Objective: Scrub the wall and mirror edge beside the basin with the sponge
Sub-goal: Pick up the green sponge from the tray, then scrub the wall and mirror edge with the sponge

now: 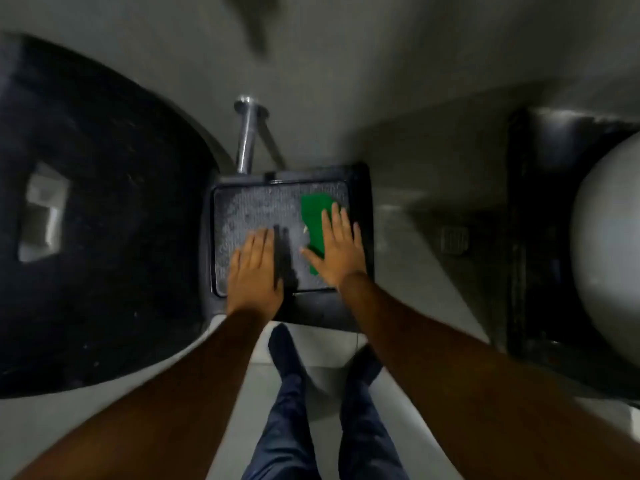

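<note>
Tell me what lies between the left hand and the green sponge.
In the head view, only the grey textured surface of the dark tray and the hand's shadow separate the left hand from the green sponge, which lies under the right hand.

Dim, greenish-grey light fills the wide-angle view; motion blur smears everything. Edges bow and darken. The left hand (254,271) casts a hard finger shadow rightward; faint glare glints on the metal pipe (246,133).

Hands on a tray at frame centre

The sponge (317,220) lies on the tray (242,209), under the right hand (337,252); the left hand (254,265) rests left of it.
</note>
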Tool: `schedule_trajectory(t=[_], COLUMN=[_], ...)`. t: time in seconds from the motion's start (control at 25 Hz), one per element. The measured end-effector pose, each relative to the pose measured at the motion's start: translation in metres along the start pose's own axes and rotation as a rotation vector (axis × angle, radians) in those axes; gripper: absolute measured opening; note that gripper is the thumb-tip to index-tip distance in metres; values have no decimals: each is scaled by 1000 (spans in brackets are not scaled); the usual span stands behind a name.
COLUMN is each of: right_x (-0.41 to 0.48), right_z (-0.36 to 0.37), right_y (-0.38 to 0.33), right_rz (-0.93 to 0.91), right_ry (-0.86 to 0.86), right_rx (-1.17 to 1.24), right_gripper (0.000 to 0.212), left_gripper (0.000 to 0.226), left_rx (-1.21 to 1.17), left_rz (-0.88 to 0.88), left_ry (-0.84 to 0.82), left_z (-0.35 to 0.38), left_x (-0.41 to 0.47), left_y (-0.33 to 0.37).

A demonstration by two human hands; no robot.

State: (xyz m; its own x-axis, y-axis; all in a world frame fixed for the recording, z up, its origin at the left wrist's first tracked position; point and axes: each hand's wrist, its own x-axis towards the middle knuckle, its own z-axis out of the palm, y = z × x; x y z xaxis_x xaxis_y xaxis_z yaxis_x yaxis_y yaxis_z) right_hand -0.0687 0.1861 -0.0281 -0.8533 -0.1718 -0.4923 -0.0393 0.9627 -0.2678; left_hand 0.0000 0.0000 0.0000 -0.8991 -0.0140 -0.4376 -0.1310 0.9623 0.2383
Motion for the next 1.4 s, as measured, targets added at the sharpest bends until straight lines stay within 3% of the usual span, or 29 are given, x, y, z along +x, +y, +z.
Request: schedule_trajectory(t=[0.16,0.36,0.48,0.64,0.72,0.84,1.12,1.28,1.4], right_x=[46,41,19,-39,-68,-105,-216,-284,-303], right_z=[25,37,4,-83,-137,-252,-524,-625,-669], right_y=[8,12,6,-16,-30,-51,-105,-77,-30], right_rz=[73,3,29,63,20,-79,-351,-440,-464], right_ry=[74,141,156,341,466,712,1271,1607,1749], right_rx=[11,236,426,540,600,658,848,755,632], right_gripper=[104,68,66,58,55,50,53,50,54], left_gripper=[101,97,97,98,96,93,81,78,76], left_rx=[26,71,109,160,160,186,141,30,-30], left_rz=[39,32,31,64,115,264,578,659,675], left_ry=[31,8,-7,45,165,509,1119,1321,1381], left_z=[28,32,-1,-96,-161,-285,-555,-655,-700], left_x=[14,-9,-14,-20,-26,-38,-94,-133,-147], left_y=[-11,-18,-5,38,66,122,242,337,409])
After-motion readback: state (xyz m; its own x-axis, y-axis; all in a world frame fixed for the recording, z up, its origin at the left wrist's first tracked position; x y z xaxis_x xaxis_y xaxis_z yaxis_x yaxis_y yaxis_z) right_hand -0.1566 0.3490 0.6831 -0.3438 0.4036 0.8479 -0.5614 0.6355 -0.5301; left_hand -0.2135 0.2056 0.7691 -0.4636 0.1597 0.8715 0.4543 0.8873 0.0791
